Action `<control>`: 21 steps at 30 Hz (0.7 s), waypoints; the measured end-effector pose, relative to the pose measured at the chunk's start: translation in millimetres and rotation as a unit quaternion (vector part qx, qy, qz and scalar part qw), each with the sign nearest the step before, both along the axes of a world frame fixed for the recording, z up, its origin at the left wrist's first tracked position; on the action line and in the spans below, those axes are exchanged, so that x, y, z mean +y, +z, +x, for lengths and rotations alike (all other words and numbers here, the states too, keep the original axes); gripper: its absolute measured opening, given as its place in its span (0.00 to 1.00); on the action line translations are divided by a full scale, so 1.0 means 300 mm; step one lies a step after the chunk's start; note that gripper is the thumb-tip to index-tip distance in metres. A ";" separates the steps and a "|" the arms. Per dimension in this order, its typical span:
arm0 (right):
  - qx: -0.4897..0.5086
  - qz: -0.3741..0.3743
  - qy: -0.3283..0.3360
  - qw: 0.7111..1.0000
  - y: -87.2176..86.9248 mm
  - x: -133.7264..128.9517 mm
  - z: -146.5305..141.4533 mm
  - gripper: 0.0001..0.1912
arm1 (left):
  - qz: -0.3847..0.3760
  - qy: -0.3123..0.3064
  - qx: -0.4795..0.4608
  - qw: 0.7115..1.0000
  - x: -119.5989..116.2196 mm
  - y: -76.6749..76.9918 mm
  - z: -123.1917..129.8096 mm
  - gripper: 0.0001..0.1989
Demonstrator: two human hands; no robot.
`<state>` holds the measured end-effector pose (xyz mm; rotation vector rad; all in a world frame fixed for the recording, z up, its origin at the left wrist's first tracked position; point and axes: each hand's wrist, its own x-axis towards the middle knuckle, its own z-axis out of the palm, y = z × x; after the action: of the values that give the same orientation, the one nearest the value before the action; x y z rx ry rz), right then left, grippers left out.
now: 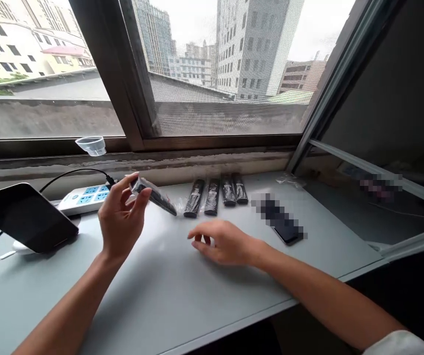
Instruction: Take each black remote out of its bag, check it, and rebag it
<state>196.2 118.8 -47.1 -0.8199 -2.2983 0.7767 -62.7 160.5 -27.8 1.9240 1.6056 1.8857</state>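
Observation:
My left hand [121, 217] is raised over the desk. Its thumb and fingers pinch the near end of a slim black plastic-wrapped item [156, 196], whose far end slants down to the right. What is inside the wrap I cannot make out. My right hand [227, 241] is low over the desk, with curved fingers, a gap between thumb and fingers, and nothing held. Beyond it lie several similar black wrapped packs, among them a leftmost pack [194, 198], a second pack [212, 196] and a pair at the right [234, 189].
A dark phone [289, 231], partly pixelated, lies right of my right hand. At the left are a tilted tablet [27, 217], a white power strip [77, 201] and cables. A clear plastic cup [91, 146] is by the window sill. Crumpled clear plastic [289, 180] lies far right.

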 end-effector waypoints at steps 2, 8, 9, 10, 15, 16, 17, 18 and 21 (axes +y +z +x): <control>0.004 0.048 0.024 0.999 -0.010 -0.021 -0.002 0.11 | 0.019 -0.051 -0.048 0.997 -0.003 -0.006 0.003 0.23; 0.012 0.055 0.048 0.997 -0.054 -0.039 -0.026 0.08 | 0.043 -0.062 -0.068 0.995 -0.008 -0.009 0.012 0.21; 0.014 0.046 0.049 0.998 -0.062 -0.037 -0.028 0.08 | 0.047 -0.061 -0.065 0.995 -0.007 -0.011 0.011 0.21; 0.015 0.038 0.050 0.998 -0.068 -0.034 -0.029 0.08 | 0.051 -0.060 -0.061 0.995 -0.005 -0.015 0.008 0.21; 0.002 0.012 0.056 0.998 -0.085 -0.025 -0.022 0.09 | 0.092 -0.028 -0.050 0.994 0.014 -0.024 -0.005 0.21; -0.003 0.010 0.057 0.998 -0.085 -0.024 -0.021 0.09 | 0.103 -0.020 -0.049 0.993 0.016 -0.019 -0.002 0.20; -0.009 0.007 0.059 0.998 -0.085 -0.024 -0.021 0.09 | 0.108 -0.015 -0.050 0.993 0.016 -0.012 0.002 0.18; -0.015 0.006 0.060 0.998 -0.084 -0.024 -0.021 0.09 | 0.107 -0.010 -0.053 0.993 0.015 -0.002 0.008 0.16; -0.037 0.012 0.061 0.997 -0.072 -0.021 -0.023 0.09 | 0.052 0.017 -0.087 0.995 0.010 0.026 0.025 0.13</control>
<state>189.2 112.6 -68.7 -0.7139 -2.4373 0.7824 -55.1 163.5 -19.9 1.7208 1.5277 2.1242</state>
